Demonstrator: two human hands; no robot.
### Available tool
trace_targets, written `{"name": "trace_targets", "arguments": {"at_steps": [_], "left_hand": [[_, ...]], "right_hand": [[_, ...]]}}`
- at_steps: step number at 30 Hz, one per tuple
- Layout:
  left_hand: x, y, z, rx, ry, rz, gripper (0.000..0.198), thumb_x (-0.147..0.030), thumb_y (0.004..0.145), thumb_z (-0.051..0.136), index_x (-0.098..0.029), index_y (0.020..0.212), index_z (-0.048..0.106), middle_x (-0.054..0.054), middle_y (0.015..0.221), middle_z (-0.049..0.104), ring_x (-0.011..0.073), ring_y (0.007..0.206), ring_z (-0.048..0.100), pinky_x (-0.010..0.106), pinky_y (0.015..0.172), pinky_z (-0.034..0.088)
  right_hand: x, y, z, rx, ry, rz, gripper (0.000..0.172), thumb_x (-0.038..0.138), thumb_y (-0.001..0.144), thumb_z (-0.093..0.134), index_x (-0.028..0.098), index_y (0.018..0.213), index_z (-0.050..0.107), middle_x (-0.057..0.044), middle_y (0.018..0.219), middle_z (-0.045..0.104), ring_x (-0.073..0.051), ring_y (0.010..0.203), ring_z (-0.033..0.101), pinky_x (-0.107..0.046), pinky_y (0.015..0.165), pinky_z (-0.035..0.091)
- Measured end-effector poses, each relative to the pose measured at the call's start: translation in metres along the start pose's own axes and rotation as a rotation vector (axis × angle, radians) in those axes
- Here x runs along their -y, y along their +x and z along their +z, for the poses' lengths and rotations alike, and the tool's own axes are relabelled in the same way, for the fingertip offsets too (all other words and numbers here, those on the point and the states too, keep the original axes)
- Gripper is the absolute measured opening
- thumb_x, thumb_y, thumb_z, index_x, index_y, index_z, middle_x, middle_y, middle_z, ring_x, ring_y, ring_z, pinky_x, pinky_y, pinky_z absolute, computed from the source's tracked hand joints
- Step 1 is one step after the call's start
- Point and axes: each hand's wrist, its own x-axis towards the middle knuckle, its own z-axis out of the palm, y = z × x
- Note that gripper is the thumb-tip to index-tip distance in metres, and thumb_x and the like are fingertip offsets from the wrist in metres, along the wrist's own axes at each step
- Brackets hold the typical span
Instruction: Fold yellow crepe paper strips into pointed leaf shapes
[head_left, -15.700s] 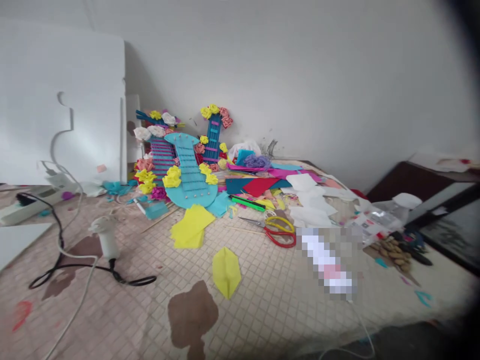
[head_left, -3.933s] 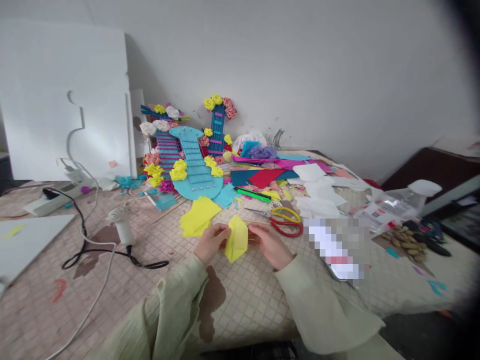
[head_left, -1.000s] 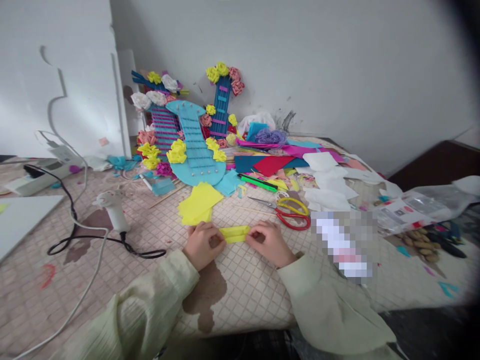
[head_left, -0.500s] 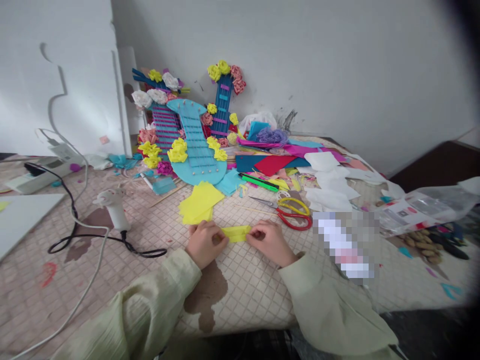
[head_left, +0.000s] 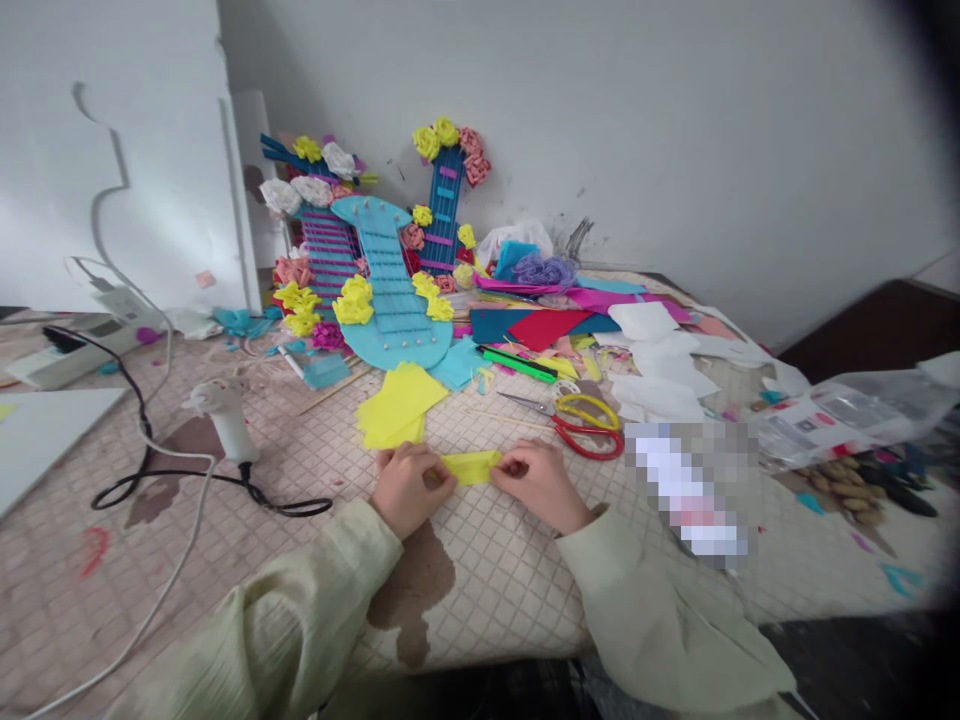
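A narrow folded strip of yellow crepe paper [head_left: 472, 468] stretches between my two hands, low over the table. My left hand [head_left: 411, 488] pinches its left end between thumb and fingers. At the right end, my right hand [head_left: 544, 485] pinches the strip in the same way. Just behind my left hand lies a stack of yellow paper sheets [head_left: 399, 405]. Scissors [head_left: 589, 425] with one yellow and one red handle rest beyond my right hand, their blades pointing left. Fingertips cover both ends of the strip.
A white glue gun [head_left: 229, 420] with a black cord stands at left. Harp-like blue crafts [head_left: 390, 290] with paper flowers lean at the back. A green utility knife [head_left: 519, 363], white paper pieces [head_left: 660, 365] and a clear plastic bag [head_left: 847, 410] lie on the patterned tablecloth [head_left: 495, 600].
Both hands keep their pinch in nearly the same place. The yellow strip looks a little flatter, its lengthwise fold line less marked. The view has shifted slightly.
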Motion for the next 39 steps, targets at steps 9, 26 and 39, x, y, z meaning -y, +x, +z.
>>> {"name": "trace_targets", "arguments": {"at_steps": [9,26,39], "left_hand": [[-0.001,-0.001,0.0,-0.021,0.013,0.005,0.011,-0.028,0.066,0.055,-0.019,0.059,0.059,0.0,0.068,0.058,0.0176,0.076,0.051,0.033,0.072,0.029],[0.011,-0.002,-0.006,-0.02,-0.003,0.028,0.012,-0.031,0.062,0.061,-0.019,0.062,0.058,0.001,0.069,0.055,0.0186,0.076,0.048,0.031,0.071,0.033],[0.016,-0.002,-0.002,-0.046,-0.039,0.042,0.011,-0.03,0.062,0.061,-0.019,0.061,0.058,-0.001,0.068,0.055,0.0165,0.075,0.05,0.031,0.072,0.031]], "right_hand": [[-0.002,-0.003,0.005,-0.031,-0.065,0.008,0.013,0.023,0.064,0.061,0.019,0.052,0.057,0.001,0.058,0.057,-0.016,0.068,0.051,-0.032,0.07,0.031],[0.001,-0.015,0.009,-0.1,-0.218,-0.313,0.011,0.012,0.073,0.052,0.021,0.075,0.06,-0.001,0.079,0.053,-0.016,0.08,0.045,-0.035,0.078,0.024],[-0.003,-0.017,0.0,0.063,-0.341,-0.43,0.023,0.017,0.077,0.053,0.036,0.081,0.065,-0.001,0.084,0.05,-0.018,0.086,0.036,-0.043,0.087,0.012]]}}
